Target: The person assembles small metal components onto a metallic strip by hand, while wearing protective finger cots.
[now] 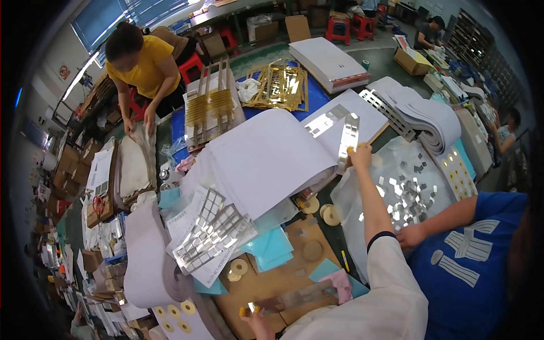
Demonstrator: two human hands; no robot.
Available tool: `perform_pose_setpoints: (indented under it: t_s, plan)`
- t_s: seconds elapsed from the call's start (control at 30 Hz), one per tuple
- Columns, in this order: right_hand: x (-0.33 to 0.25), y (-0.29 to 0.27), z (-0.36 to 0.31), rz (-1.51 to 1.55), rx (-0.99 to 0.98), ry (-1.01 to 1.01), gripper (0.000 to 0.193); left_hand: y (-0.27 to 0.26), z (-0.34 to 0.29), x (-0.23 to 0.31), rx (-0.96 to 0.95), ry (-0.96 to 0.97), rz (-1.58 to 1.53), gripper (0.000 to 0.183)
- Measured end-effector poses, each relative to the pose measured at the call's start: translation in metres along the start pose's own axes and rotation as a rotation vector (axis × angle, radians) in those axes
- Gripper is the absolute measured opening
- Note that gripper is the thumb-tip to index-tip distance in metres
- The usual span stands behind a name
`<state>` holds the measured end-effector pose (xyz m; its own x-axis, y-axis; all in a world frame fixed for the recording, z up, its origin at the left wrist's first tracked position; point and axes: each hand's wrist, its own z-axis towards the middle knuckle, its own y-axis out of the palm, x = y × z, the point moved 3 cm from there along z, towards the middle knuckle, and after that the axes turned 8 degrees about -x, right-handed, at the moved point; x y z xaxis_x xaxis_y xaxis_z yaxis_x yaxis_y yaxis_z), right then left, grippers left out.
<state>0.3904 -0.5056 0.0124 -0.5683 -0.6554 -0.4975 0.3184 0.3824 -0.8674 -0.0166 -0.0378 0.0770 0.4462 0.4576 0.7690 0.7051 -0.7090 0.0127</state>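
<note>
My right hand (360, 154), with yellow finger covers, is stretched out far to the right. Its fingers are closed on the near end of a shiny metal strip with cutouts (349, 131), over a large white sheet. Beside that strip lies a similar metal strip (327, 120). Low in the view, my left hand (258, 322), also in yellow finger covers, pinches the end of a long, thin metal strip (303, 296) above brown cardboard. A pink cloth (339, 283) touches that strip's far end. Several metal sheets with square windows (212, 235) lie fanned out on paper to the left.
A thick stack of white sheets (266, 153) curls up mid-table. At right, loose metal pieces (405, 198) cover a plastic sheet, beside a blue-shirted co-worker (470, 266). Gold frames (277, 85) lie at the back. Another person in yellow (144, 65) works at far left.
</note>
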Motion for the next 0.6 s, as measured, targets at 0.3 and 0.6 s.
perform_pose_setpoints:
  t_s: [0.3,0.6]
  plan:
    - [0.072,0.015,0.062,0.260,-0.277,0.190,0.043,-0.023,0.012,-0.020,-0.075,0.141,-0.101,0.021]
    - [-0.005,-0.076,-0.054,1.585,-0.380,0.065,0.015,-0.006,-0.014,0.001,-0.137,0.175,-0.050,0.048]
